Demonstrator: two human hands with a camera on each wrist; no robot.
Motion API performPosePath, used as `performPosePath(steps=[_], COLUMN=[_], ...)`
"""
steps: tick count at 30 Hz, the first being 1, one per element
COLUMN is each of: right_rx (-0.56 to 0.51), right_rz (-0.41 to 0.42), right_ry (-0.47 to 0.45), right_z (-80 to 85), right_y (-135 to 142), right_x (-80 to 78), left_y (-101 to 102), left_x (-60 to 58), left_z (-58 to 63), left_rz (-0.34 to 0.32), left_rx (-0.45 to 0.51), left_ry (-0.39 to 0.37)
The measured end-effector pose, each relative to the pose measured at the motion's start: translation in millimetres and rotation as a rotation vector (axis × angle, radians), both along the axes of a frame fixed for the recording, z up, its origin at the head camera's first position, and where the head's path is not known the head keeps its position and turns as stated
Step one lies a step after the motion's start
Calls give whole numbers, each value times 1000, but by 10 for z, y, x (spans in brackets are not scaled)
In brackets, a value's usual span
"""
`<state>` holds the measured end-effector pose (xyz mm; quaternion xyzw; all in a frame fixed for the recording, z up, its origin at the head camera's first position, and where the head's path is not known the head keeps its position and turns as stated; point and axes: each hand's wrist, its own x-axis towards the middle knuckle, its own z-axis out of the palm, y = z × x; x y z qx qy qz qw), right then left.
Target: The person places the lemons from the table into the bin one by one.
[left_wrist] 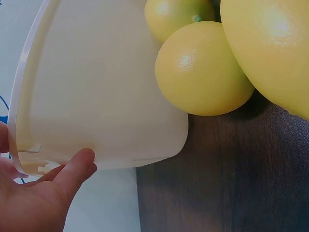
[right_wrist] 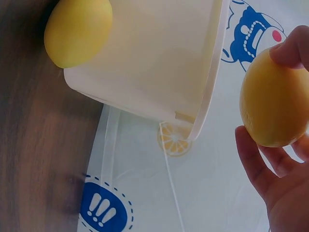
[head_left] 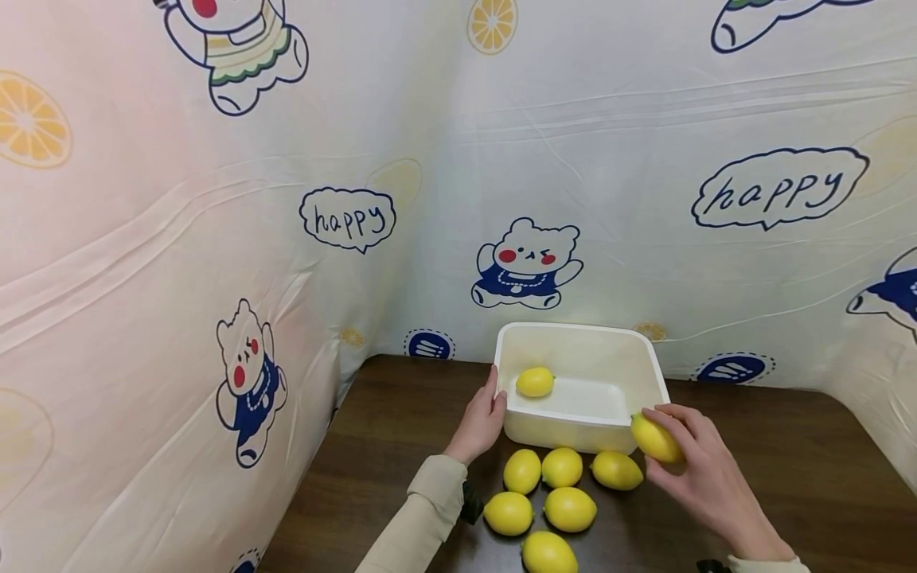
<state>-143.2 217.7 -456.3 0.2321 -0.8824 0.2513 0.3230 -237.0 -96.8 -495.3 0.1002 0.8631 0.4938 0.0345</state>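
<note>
A white plastic bin (head_left: 580,434) stands on the dark table, with one lemon (head_left: 535,382) inside at its left. My left hand (head_left: 478,423) grips the bin's left front corner; in the left wrist view the thumb (left_wrist: 79,166) lies along the outer wall. My right hand (head_left: 705,469) holds another lemon (head_left: 655,438) between thumb and fingers, beside the bin's right front corner. The right wrist view shows this held lemon (right_wrist: 275,99) raised about level with the bin's rim (right_wrist: 212,72).
Several loose lemons (head_left: 570,509) lie on the table (head_left: 380,454) in front of the bin, between my forearms. The nearest row almost meets the bin's front wall. A printed white cloth (head_left: 616,263) hangs behind the table and along its left side.
</note>
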Motion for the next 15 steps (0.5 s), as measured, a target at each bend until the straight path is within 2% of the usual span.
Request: performPosePath(steps=[15], right_rx=[-14], right_rz=[3], right_ry=[-10], right_z=[35], right_y=[-10], right_x=[-67], left_y=[3], left_x=[-5], left_z=[-4], left_rz=[2], left_rx=[9], left_ry=[-6])
